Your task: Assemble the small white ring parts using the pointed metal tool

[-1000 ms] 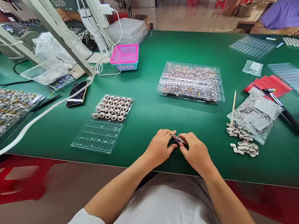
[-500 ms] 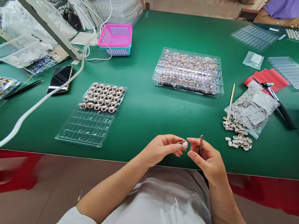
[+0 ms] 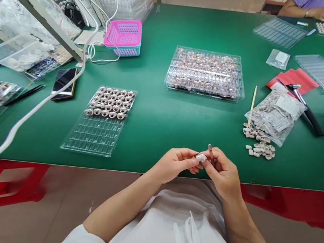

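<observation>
Where the green table (image 3: 163,129) ends above a white-clad lap, the left hand (image 3: 176,164) pinches a small white piece (image 3: 200,157) between thumb and fingertips, just off the table's near edge. The piece is rounded and glossy, and a gold-coloured speck behind it is too small to make out. The right hand (image 3: 222,171) meets the piece from the other side, its fingers closed round a slim dark tool (image 3: 210,151) that stands upright; it is possibly a pair of tweezers, and its lower half is hidden in the hand.

To the right on the matte cloth lie loose white pieces (image 3: 259,147), pebble-like and scattered; they touch the mouth of a crinkled clear bag (image 3: 275,114) packed with more. A thin wooden stick (image 3: 252,106) leans along the bag's left side; a black-handled tool (image 3: 308,113) lies just beyond its right side, across red paper (image 3: 295,77).

To the left sits a ribbed clear blister tray (image 3: 91,136), filled only in its far rows with pale ring-shaped parts. Further back a stack of full trays (image 3: 205,73) glints, its contents blurred by the lids. A dark phone (image 3: 63,82) lies flat beside a white cable (image 3: 27,117); behind them is a pink mesh basket (image 3: 124,35) nested in a blue one. At the far right corner a co-worker's hand (image 3: 321,13) rests on the table, the sleeve cut off by the frame.
</observation>
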Available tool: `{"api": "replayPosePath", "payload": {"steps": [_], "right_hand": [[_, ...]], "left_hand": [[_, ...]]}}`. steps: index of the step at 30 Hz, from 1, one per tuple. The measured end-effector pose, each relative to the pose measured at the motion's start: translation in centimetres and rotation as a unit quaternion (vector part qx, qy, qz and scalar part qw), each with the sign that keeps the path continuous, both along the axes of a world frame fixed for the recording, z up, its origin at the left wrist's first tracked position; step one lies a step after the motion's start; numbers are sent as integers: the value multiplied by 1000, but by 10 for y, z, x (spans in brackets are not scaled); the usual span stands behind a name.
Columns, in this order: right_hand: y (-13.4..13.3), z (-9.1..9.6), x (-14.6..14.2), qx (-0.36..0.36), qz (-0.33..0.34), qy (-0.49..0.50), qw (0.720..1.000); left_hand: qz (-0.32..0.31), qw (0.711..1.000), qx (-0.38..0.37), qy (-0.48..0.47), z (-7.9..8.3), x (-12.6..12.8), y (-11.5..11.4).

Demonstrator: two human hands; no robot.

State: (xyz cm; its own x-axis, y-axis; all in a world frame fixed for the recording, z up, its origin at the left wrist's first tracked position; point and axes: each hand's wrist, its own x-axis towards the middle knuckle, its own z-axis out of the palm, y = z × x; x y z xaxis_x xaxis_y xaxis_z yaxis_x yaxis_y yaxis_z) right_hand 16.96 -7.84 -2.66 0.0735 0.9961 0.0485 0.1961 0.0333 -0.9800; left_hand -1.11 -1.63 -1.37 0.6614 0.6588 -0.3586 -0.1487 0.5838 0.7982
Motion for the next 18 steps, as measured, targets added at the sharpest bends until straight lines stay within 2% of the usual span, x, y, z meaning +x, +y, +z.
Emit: {"api": "replayPosePath", "payload": {"steps": [5, 8, 10, 14, 18], "right_hand": [[-2, 4, 9, 79, 44, -94, 991], [-2, 6, 12, 130, 85, -174, 972], [0, 4, 11, 178, 88, -211, 957], [1, -3, 6, 267, 33, -294, 917], [-1, -8, 1, 296, -36, -333, 895]], "left_hand": [[-28, 994, 88, 63, 9, -10, 9], [-37, 978, 168, 114, 17, -16, 15], [-41, 964, 214, 153, 22, -17, 16], [-15, 936, 296, 191, 33, -16, 8], [30, 910, 371, 180, 39, -16, -4]]}}
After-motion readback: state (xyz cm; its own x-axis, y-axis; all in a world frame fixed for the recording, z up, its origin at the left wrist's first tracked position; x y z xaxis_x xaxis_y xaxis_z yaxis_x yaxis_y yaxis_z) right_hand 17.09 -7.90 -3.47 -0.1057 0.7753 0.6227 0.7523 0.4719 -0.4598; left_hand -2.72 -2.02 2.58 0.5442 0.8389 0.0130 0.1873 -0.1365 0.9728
